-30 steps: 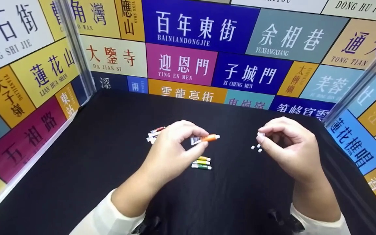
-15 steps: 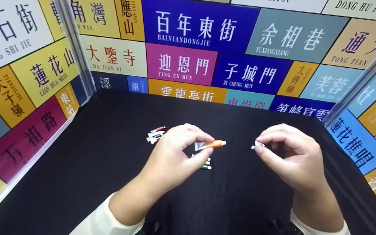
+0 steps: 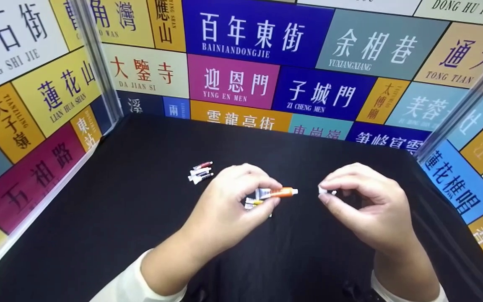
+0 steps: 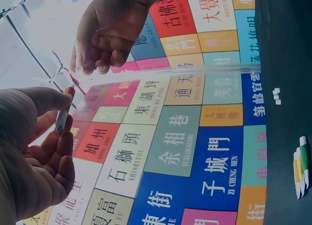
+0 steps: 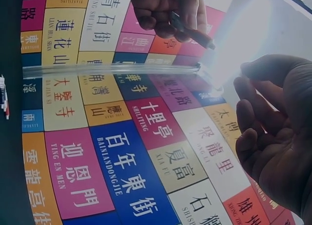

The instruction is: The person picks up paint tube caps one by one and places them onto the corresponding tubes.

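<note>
My left hand [image 3: 229,209] pinches a small orange paint tube [image 3: 282,192] between thumb and index finger. Its white neck points right, toward my other hand. A tiny white cap [image 3: 321,190] sits between the thumb and fingertips of my right hand [image 3: 369,207], a short gap from the tube. Both hands are above the black table. Partly hidden under the left hand, green and yellow paint tubes [image 4: 303,157] lie side by side, plainer in the left wrist view. Several loose white caps [image 4: 277,96] lie beyond them; the right hand covers most of these in the head view.
Another cluster of paint tubes [image 3: 201,172], with red, white and dark ones, lies left of the left hand. A black cloth [image 3: 141,201] covers the table. Panels with printed street names [image 3: 241,79] wall it in at the back and sides.
The left hand has brought the orange tube right and slightly down. The right hand has lowered and shifted a little left with the white cap, narrowing the gap between the two.
</note>
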Tool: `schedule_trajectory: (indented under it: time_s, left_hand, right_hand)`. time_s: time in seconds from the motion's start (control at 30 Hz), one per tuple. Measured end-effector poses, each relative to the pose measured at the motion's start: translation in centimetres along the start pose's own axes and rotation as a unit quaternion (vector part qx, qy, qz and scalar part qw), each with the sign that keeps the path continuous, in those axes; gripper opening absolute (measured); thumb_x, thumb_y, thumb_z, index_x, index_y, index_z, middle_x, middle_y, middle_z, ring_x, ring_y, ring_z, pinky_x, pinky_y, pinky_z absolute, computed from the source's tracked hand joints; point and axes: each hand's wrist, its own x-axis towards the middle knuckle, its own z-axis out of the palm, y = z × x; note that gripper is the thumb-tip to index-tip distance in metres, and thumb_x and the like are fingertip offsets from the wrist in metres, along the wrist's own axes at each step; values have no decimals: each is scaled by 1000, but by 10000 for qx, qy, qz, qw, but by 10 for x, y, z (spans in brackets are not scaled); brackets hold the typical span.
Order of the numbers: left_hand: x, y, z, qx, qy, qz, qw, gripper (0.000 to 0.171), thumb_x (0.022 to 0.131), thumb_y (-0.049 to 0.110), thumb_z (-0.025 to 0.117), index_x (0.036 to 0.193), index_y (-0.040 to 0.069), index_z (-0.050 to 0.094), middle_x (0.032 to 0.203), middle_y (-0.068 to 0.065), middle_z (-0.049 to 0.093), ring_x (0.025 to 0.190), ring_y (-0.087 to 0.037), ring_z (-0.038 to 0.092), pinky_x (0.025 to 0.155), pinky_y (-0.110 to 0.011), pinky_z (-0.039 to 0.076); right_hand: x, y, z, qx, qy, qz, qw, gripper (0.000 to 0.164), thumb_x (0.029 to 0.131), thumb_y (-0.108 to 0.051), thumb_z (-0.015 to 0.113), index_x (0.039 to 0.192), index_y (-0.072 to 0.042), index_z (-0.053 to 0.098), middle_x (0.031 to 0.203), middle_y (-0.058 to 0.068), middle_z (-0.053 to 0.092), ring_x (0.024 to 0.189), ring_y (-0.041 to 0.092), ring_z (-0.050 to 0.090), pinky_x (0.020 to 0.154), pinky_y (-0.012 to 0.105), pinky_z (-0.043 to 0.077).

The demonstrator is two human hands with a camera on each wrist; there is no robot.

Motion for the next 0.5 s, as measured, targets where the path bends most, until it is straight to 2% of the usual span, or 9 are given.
schedule_trajectory:
  time_s: [0.23, 0.5]
  left_hand:
    - [-1, 1, 3, -53, -44, 68, 10000, 18, 92, 24, 86, 110, 23, 82, 106, 12, 77, 104, -7, 68, 97, -27, 55]
    - [-1, 0, 6, -62, -13, 211, 9998, 17, 92, 23, 86, 109, 22, 82, 106, 10, 78, 104, -9, 68, 98, -28, 54]
  right_hand:
    - [-4, 2, 4, -663, -324, 60, 9973, 34, 66, 21, 83, 92, -2, 82, 90, 9, 78, 82, 11, 66, 70, 16, 46]
    - [-7, 6, 7, -665, -449, 28, 9968, 36, 66, 20, 85, 94, -2, 82, 90, 9, 77, 80, 10, 61, 71, 17, 46]
